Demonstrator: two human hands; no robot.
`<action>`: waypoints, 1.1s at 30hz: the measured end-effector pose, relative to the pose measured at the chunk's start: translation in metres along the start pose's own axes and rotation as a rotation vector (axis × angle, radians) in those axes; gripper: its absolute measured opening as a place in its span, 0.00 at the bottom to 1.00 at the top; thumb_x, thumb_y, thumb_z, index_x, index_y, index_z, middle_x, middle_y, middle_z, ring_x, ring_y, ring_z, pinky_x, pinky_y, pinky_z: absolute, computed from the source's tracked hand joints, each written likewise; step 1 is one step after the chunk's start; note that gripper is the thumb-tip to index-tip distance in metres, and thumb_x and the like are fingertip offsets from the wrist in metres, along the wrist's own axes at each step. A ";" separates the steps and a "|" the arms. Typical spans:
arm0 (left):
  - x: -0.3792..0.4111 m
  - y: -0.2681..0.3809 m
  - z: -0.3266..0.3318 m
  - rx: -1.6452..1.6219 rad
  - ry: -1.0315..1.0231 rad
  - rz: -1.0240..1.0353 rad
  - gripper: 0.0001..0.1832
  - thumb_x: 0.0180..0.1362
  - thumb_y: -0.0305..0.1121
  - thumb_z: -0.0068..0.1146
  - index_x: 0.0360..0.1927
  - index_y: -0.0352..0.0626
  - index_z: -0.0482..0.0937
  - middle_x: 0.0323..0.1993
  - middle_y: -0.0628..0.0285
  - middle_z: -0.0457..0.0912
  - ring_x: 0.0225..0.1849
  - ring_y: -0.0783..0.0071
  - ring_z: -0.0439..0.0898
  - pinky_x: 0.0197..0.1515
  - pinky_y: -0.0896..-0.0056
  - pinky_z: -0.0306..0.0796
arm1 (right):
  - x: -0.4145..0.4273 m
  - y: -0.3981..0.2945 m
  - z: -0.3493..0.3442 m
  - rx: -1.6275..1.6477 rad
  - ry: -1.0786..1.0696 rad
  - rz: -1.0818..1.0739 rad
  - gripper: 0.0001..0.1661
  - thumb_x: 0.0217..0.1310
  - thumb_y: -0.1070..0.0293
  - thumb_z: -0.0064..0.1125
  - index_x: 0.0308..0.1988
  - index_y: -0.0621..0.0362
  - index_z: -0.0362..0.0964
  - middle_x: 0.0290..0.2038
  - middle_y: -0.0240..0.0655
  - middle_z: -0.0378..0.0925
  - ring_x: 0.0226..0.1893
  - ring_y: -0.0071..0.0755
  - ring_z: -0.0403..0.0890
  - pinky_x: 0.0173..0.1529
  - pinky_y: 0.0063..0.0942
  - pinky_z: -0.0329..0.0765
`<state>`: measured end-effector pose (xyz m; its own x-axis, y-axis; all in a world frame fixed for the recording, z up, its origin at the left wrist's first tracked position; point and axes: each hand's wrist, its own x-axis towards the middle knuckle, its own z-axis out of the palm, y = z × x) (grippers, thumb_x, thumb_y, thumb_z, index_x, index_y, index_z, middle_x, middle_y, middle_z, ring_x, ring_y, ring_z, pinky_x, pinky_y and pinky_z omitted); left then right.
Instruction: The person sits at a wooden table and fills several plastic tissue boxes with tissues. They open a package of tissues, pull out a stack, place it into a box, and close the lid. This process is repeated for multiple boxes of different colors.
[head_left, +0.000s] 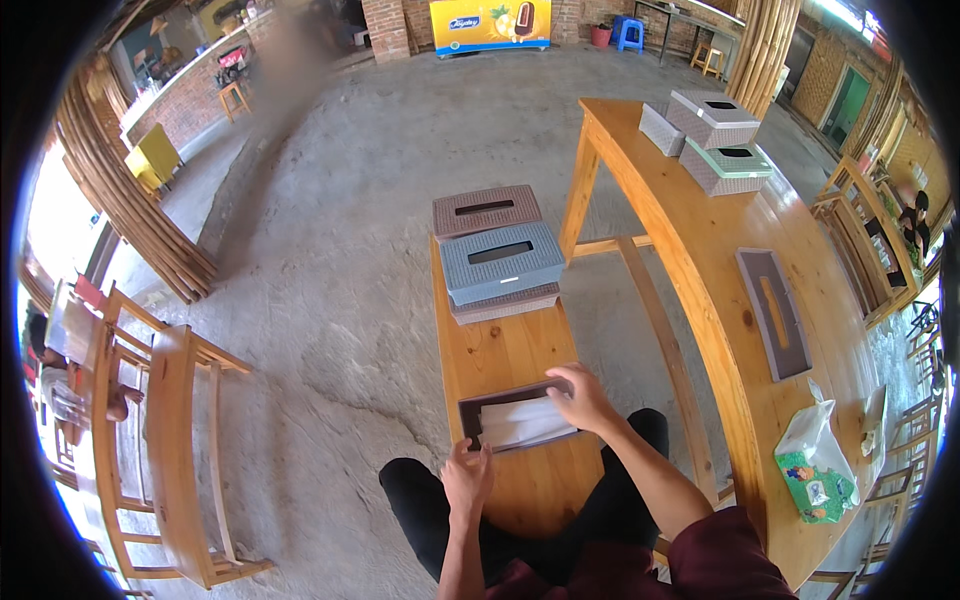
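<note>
An open plastic tissue box (469, 421) in dark brown-grey lies on the wooden bench between my legs. Inside it rests a stack of white tissues (525, 420). My right hand (583, 397) is over the box's right end, with its thumb by the tissues and its fingers apart near the far rim. At the near left corner, my left hand (469, 476) has its fingertips at the rim, fingers slightly parted. A matching slotted lid (795, 352) lies on the table to the right. Nearer to me is a green plastic tissue pack (817, 480), its clear wrapper crumpled.
Farther along the bench (510, 345) stand a blue tissue box (502, 262) and brownish ones (487, 206). More boxes (712, 120), one green-lidded (726, 166), are grouped on the long table (675, 225). Another bench (180, 450) stands left; people are at both sides.
</note>
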<state>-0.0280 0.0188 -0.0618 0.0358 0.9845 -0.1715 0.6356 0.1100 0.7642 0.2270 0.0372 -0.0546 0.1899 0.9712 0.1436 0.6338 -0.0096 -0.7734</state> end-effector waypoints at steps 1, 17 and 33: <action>0.003 0.006 0.003 -0.004 -0.017 0.007 0.24 0.57 0.40 0.63 0.53 0.35 0.77 0.38 0.49 0.86 0.37 0.52 0.86 0.45 0.56 0.78 | -0.011 0.000 -0.006 -0.004 0.029 0.040 0.15 0.56 0.74 0.62 0.46 0.62 0.77 0.45 0.47 0.80 0.49 0.50 0.80 0.53 0.39 0.75; 0.071 0.012 0.047 0.439 -0.399 0.461 0.45 0.43 0.35 0.72 0.68 0.45 0.64 0.60 0.48 0.72 0.63 0.48 0.70 0.63 0.51 0.63 | -0.012 0.016 0.036 -0.722 -0.474 0.037 0.20 0.46 0.71 0.62 0.44 0.59 0.76 0.41 0.42 0.79 0.48 0.46 0.78 0.49 0.44 0.68; 0.079 -0.002 0.046 0.421 -0.443 0.565 0.26 0.45 0.37 0.72 0.50 0.49 0.79 0.49 0.58 0.80 0.54 0.58 0.79 0.57 0.53 0.66 | -0.009 0.019 0.047 -0.627 -0.548 0.071 0.19 0.46 0.67 0.63 0.42 0.57 0.80 0.47 0.47 0.81 0.48 0.50 0.81 0.56 0.46 0.72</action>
<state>0.0087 0.0900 -0.1055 0.6806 0.7213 -0.1282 0.6628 -0.5318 0.5271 0.2026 0.0396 -0.0994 -0.0434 0.9401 -0.3382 0.9646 -0.0488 -0.2593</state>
